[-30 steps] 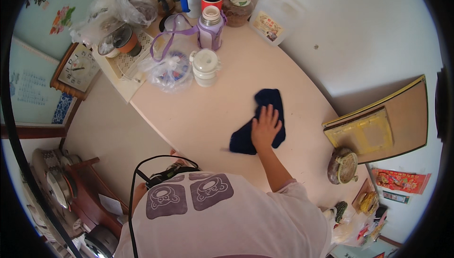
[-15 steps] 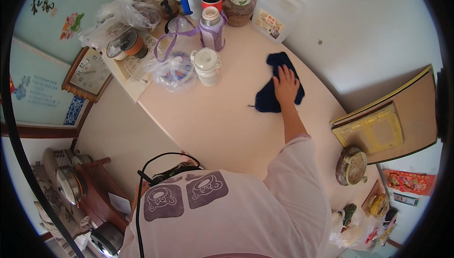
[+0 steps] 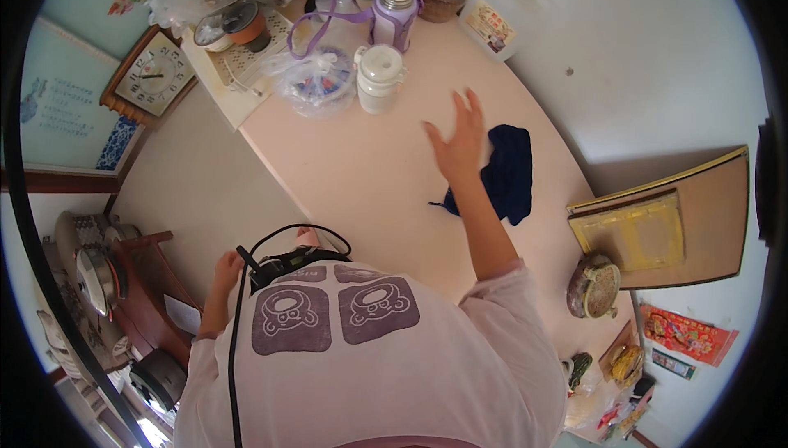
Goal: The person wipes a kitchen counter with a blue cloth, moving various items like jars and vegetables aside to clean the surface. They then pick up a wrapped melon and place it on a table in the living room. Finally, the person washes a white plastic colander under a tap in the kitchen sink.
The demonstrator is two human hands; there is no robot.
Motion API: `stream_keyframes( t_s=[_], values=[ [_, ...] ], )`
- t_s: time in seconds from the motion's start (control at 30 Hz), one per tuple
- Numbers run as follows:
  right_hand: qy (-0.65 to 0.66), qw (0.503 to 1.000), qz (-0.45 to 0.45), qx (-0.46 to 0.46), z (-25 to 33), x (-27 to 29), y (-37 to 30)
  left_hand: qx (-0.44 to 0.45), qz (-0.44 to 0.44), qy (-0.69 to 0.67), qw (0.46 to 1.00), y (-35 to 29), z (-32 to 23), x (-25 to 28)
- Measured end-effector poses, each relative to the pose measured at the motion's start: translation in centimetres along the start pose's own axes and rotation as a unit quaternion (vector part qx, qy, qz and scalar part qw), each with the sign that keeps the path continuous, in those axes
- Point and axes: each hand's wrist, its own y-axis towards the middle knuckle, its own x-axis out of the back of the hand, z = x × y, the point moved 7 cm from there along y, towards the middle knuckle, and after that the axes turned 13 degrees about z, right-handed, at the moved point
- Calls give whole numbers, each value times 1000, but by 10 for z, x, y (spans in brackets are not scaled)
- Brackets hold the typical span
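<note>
My right hand [image 3: 461, 140] is raised over the pale table, open with fingers spread, and holds nothing. Just right of it lies a dark navy cloth [image 3: 510, 173], crumpled flat on the tabletop; my wrist and forearm hide part of its left side. My left hand [image 3: 227, 271] is low at my left side, off the table edge, beside a black cable. How its fingers are bent is too small to make out. Closest to my right hand on the far side is a white lidded jar [image 3: 380, 78].
A purple flask [image 3: 394, 17], a plastic bag [image 3: 314, 82] and a clear jug [image 3: 502, 13] stand at the far end. Along the right wall are a leaning framed board [image 3: 698, 226] and a round brown pot [image 3: 594, 285]. A clock [image 3: 152, 74] is at the left.
My right hand has lifted off the cloth and moved left. The cloth has shifted and is bunched differently. My left hand has come into sight at my side. The view has tilted slightly.
</note>
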Motion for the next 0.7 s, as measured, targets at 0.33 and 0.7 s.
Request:
stream_keyframes(
  t_s=[0.33, 0.7],
  values=[
    [9, 996, 66, 61, 74, -50, 90, -144, -30, 210, 967, 47, -219, 63],
    [-83, 994, -47, 59, -23, 36, 154, -48, 95, 334, 937, 119, -288, 27]
  ],
)
